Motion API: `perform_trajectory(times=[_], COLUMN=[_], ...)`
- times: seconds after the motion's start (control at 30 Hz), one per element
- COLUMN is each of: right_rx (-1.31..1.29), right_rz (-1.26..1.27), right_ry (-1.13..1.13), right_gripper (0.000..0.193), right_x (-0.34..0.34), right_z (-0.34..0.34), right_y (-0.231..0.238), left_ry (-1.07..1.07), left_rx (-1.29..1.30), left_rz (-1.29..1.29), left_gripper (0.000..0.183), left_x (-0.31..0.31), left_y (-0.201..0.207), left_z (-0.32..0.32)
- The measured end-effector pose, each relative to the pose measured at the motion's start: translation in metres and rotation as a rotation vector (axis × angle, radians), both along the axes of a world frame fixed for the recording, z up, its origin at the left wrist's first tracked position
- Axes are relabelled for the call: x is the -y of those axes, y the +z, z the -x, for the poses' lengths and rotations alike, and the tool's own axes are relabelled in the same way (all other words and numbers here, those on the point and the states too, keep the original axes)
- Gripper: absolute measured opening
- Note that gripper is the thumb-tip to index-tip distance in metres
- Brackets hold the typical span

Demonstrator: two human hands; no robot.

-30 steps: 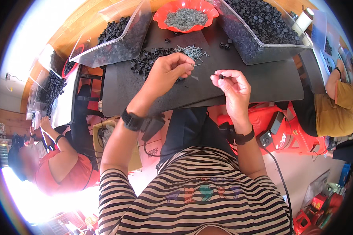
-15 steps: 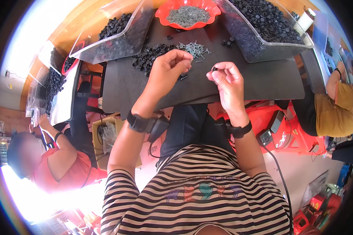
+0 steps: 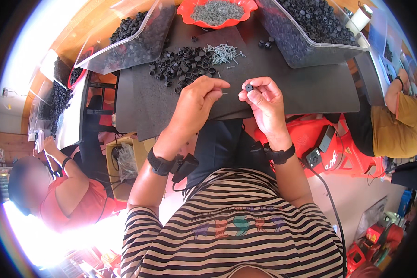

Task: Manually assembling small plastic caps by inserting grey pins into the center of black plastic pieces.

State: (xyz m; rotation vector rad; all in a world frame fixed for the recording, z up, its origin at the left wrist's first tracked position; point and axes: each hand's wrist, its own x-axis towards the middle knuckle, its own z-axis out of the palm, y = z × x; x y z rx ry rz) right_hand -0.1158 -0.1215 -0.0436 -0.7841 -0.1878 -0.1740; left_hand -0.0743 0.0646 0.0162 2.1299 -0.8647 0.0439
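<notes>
My left hand (image 3: 195, 104) is closed in a pinch, with a thin metal screw (image 3: 224, 94) sticking out from the fingertips toward the right. Between the thumb and fingers of my right hand (image 3: 268, 105) sits a small black plastic cap (image 3: 249, 87), its round face with a centre hole turned up. The screw and the cap are a short way apart. Beyond my left hand lie a heap of loose black caps (image 3: 180, 65) and, touching it on the right, a pile of silvery screws (image 3: 224, 53).
A red scalloped bowl (image 3: 184, 17) of screws stands at the far side of the dark table (image 3: 306, 90). Clear bins of black caps flank it, one left (image 3: 107, 61) and one right (image 3: 306, 56). Co-workers sit at the left (image 3: 76, 190) and right (image 3: 394, 132).
My left hand has come down nearer the table's front edge, and the screw now shows in its fingers. The right hand has turned the cap so its holed face shows.
</notes>
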Motion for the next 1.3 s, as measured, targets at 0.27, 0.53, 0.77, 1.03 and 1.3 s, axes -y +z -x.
perform_trajectory(times=[0.27, 0.53, 0.77, 1.03, 1.3], right_rx=[0.055, 0.083, 0.070, 0.062, 0.035], right_rz=[0.142, 0.142, 0.278, 0.333, 0.365], right_ry=[-0.044, -0.055, -0.114, -0.124, -0.185], right_gripper=[0.016, 0.016, 0.015, 0.015, 0.013], right_x=[-0.002, -0.005, -0.007, -0.010, -0.009], right_z=[0.001, 0.002, 0.004, 0.006, 0.006], right_y=[-0.005, -0.005, -0.002, 0.000, -0.003], left_ry=[0.067, 0.053, 0.076, 0.061, 0.077], left_rx=[-0.278, -0.172, -0.156, -0.121, -0.183], left_rz=[0.211, 0.178, 0.166, 0.173, 0.344], left_gripper=[0.013, 0.013, 0.012, 0.010, 0.014], left_x=[0.014, 0.017, 0.017, 0.017, 0.016], left_y=[0.028, 0.027, 0.026, 0.020, 0.011], left_z=[0.013, 0.013, 0.013, 0.016, 0.024])
